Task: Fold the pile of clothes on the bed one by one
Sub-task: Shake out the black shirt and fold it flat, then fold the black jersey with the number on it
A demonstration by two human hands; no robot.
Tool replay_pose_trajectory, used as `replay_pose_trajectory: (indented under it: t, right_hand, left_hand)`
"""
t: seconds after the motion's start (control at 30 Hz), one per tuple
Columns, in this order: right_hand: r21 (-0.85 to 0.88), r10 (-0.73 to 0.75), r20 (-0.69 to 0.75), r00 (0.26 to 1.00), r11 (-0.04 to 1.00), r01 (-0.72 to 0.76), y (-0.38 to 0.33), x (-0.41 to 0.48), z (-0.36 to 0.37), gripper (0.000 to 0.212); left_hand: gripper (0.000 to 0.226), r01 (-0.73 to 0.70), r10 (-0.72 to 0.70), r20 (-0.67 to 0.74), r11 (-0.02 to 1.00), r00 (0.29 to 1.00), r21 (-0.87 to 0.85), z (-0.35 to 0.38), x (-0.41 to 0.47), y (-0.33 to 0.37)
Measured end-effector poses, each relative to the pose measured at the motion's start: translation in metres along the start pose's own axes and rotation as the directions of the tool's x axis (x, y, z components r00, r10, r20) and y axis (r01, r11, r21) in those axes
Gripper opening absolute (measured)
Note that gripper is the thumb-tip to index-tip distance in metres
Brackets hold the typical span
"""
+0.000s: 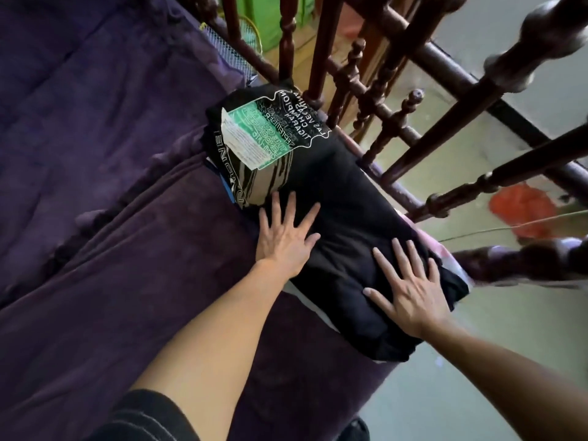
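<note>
Head camera looks down on a folded black garment (pixel 350 218) lying on the purple bed cover (pixel 111 233) by its edge. The left hand (pixel 283 237) presses the garment's 9 o'clock side and the right hand (pixel 410 291) its 5 o'clock end, both flat with fingers straight and spread, gripping nothing. A folded printed shirt (pixel 264 138) touches the garment at 11 o'clock, and wooden rails (pixel 397 122) stand at 1 o'clock

- The black folded cloth (pixel 350 243) is soft and matt, with no shine.
- The printed shirt (pixel 264 144) is black cloth too. Its green and white print looks flat and smooth.
- The purple blanket (pixel 127 265) is thick, fuzzy cloth with soft wrinkles.
- The bed rail (pixel 502 70) is dark, rounded wood with a shiny coat.
- The floor (pixel 461 393) is hard, pale and smooth.
- The net (pixel 227 54) is thin white mesh.
</note>
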State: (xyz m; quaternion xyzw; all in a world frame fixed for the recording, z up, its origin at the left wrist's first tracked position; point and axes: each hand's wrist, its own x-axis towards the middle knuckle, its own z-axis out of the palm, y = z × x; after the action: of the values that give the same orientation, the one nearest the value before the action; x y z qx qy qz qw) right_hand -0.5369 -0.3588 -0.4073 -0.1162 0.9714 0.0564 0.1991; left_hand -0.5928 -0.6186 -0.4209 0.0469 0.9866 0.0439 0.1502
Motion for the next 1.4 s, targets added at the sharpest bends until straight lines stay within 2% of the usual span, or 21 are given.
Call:
replay_pose_trajectory:
  t: [0.13,0.27,0.4,0.53,0.77,0.93,1.13,1.3,1.4]
  right_hand:
    - [-0.008,-0.008,0.099,0.995,1.0,0.009,-0.003,-0.001,-0.016,0.084]
    - [-0.071,-0.008,0.211,0.977,0.997,0.023,-0.019,-0.017,-0.053,0.073]
    - [-0.068,-0.176,0.07,0.982,0.981,0.181,-0.042,-0.061,-0.075,0.04]
    - [0.02,-0.359,0.034,0.933,0.933,0.358,-0.078,-0.122,-0.072,0.032]
    - [-0.037,-0.656,-0.017,0.755,0.755,0.655,-0.166,-0.226,-0.082,0.03]
    - [-0.095,-0.808,-0.001,0.589,0.586,0.804,-0.253,-0.294,-0.101,0.028]
    - [-0.152,-0.905,0.008,0.425,0.419,0.895,-0.368,-0.39,-0.108,0.025]
    - [-0.167,-0.954,-0.02,0.298,0.297,0.94,-0.471,-0.481,-0.094,0.025]
    - [-0.129,-0.956,-0.015,0.292,0.292,0.948,-0.533,-0.534,-0.077,0.026]
  left_hand:
    - [0.057,0.015,-0.015,0.025,1.0,1.0,-0.001,-0.024,-0.014,0.005]
    - [0.037,0.104,-0.102,0.036,0.992,0.994,-0.07,-0.055,-0.074,0.01]
    - [0.031,0.275,-0.248,0.167,0.947,0.954,-0.165,-0.063,-0.171,0.01]
    - [0.029,0.465,-0.432,0.178,0.851,0.884,-0.244,-0.05,-0.285,0.015]
    - [0.025,0.666,-0.657,0.147,0.682,0.74,-0.303,-0.034,-0.482,0.02]
    - [0.025,0.79,-0.817,0.085,0.517,0.57,-0.329,-0.042,-0.613,0.003]
    - [0.023,0.874,-0.931,0.039,0.326,0.363,-0.36,-0.038,-0.77,-0.027]
    - [0.024,0.908,-0.961,0.05,0.238,0.271,-0.346,-0.018,-0.902,-0.063]
    - [0.024,0.918,-0.971,0.07,0.192,0.229,-0.348,-0.007,-0.979,-0.092]
